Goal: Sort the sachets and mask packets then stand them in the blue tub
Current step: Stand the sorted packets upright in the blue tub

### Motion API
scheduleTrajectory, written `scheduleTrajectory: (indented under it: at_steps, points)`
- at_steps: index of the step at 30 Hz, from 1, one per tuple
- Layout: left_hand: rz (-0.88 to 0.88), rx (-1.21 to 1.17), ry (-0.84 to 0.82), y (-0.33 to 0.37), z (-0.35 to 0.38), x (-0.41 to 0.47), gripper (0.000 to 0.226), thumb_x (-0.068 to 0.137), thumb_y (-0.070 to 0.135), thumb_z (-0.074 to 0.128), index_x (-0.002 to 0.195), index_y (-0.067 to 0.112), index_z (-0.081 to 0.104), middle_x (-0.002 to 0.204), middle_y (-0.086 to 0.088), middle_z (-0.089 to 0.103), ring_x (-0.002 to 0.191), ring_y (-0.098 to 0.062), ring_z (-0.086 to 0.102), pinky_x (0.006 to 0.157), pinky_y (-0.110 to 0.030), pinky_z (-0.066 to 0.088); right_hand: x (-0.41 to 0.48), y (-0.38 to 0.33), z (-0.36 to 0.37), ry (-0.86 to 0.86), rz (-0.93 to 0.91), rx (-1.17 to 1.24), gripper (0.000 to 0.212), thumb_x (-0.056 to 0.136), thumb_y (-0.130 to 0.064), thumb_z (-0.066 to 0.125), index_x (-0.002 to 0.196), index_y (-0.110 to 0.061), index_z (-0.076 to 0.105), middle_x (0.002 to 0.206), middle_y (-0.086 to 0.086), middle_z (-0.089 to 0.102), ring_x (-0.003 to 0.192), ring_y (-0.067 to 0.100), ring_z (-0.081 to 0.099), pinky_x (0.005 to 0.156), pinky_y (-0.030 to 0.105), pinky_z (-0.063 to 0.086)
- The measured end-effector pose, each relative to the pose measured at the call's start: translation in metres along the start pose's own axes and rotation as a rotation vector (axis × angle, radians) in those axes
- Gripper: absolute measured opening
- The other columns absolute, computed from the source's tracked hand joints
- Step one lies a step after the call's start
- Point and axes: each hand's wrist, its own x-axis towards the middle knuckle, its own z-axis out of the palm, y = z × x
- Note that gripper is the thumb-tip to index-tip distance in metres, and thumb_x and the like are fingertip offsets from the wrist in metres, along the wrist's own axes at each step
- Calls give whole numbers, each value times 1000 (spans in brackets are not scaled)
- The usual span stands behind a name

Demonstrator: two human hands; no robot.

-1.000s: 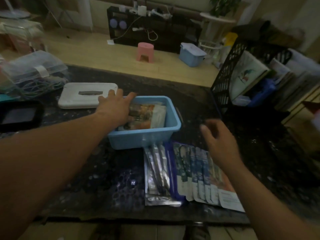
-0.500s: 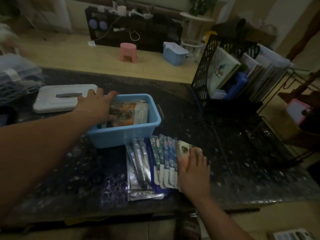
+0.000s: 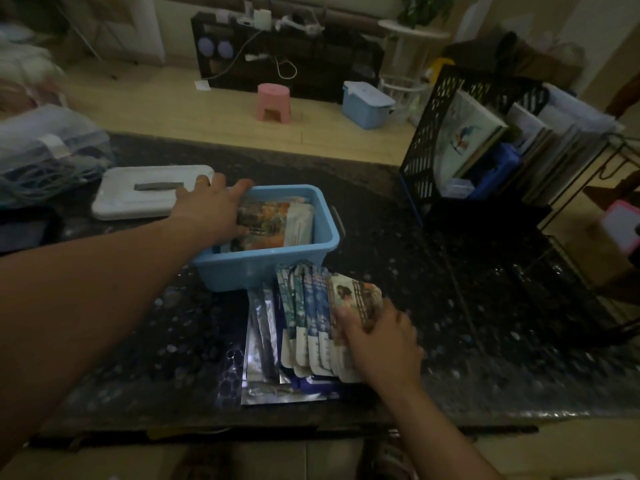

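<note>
Right hand [image 3: 377,337], flat on masks [image 3: 311,317] half-second ago, now curled round fan's 3 o'clock edge; lift judged imminent. Left hand [image 3: 213,211] kept spread against packets [image 3: 266,220] in tub [image 3: 263,271]. Sachets [image 3: 263,337] untouched at tub's 6 o'clock, beside masks.

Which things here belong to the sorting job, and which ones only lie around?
For the job: blue tub, packets in the tub, mask packets, silver sachets, left hand, right hand.
Lying about: white box, black file rack, clear plastic box, pink stool.
</note>
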Motion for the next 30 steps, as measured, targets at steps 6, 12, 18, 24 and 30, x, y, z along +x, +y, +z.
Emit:
scheduleTrajectory:
  at_steps: [6, 12, 18, 24, 30]
  points:
    - [-1, -10, -5, -2, 1, 2, 97, 81, 65, 77, 155, 46, 16, 147, -15, 39, 133, -42, 42, 99, -68, 46, 22, 6, -10, -135, 279, 374, 91, 74, -52, 90, 141, -13, 44, 135, 12, 56, 115, 31, 64, 96, 42, 56]
    - [12, -42, 7, -4, 1, 1, 94, 83, 61, 77, 155, 45, 19, 145, -15, 40, 134, -42, 41, 100, -68, 44, 23, 2, -37, -270, 326, 796, 16, 94, -14, 76, 108, -6, 76, 90, 13, 81, 82, 32, 80, 73, 39, 65]
    - [40, -64, 32, -8, 6, 2, 90, 87, 57, 76, 156, 42, 19, 146, -15, 41, 134, -42, 41, 101, -67, 42, 15, -67, -126, -203, -279, 714, 8, 99, -19, 68, 106, -18, 73, 100, 1, 80, 92, 19, 78, 76, 38, 61]
    - [66, -72, 21, -9, 3, 0, 82, 93, 51, 71, 158, 35, 23, 150, -15, 38, 137, -42, 39, 104, -65, 40, 50, -179, -152, -78, -871, 484, 15, 103, -12, 62, 117, -13, 67, 104, -4, 71, 98, -4, 66, 80, 13, 54]
    - [107, -175, -22, -16, 2, 4, 80, 92, 46, 72, 156, 39, 25, 145, -13, 40, 136, -42, 38, 103, -65, 37, 110, -203, -73, -387, -877, -55, 26, 99, -13, 66, 111, -34, 73, 108, -12, 74, 100, 6, 70, 95, 41, 59]
